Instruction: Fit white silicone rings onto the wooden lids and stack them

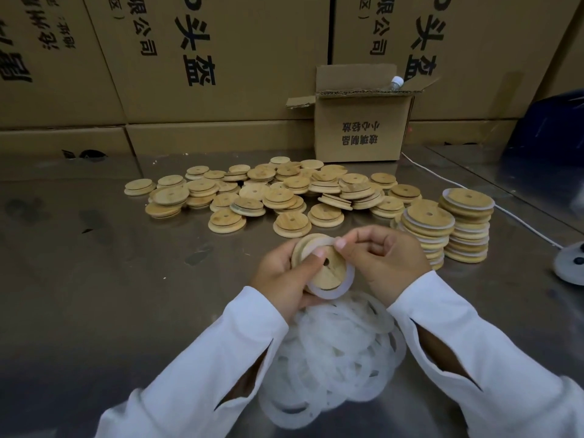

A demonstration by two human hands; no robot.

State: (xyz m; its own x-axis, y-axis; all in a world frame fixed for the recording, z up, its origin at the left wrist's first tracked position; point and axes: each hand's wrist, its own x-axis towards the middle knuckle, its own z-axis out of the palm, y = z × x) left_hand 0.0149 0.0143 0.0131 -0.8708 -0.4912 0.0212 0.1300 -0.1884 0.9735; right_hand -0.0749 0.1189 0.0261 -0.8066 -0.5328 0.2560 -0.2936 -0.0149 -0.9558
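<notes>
**Ring half on, lid in both my hands**

Far to my left the steel table point(94, 279) lies bare and scuffed, with big printed cartons point(205, 58) walled up behind it. Next comes the spread of loose lids point(252, 194), tumbled over one another across the middle of the table.

My left hand point(284, 276) grips a wooden lid point(328, 270) from its left side. The fingers curl behind it and the thumb presses on its face just beside the centre hole. I hold the lid tilted, above the table, near my chest. A white silicone ring point(331, 292) loops round its lower edge, and its upper part runs across the top rim. There my right hand point(385, 263) pinches it between thumb and fingertip.

Below my wrists, between my sleeves, lies the heap of rings point(335, 352).

Behind my right hand sits a small open box point(360, 131) with a capped bottle point(397, 82) poking out. To its right, two stacks of ringed lids point(448, 222) stand side by side, touching. A white cable point(442, 178) runs behind them toward a round white gadget point(572, 263) at the table's right edge.
</notes>
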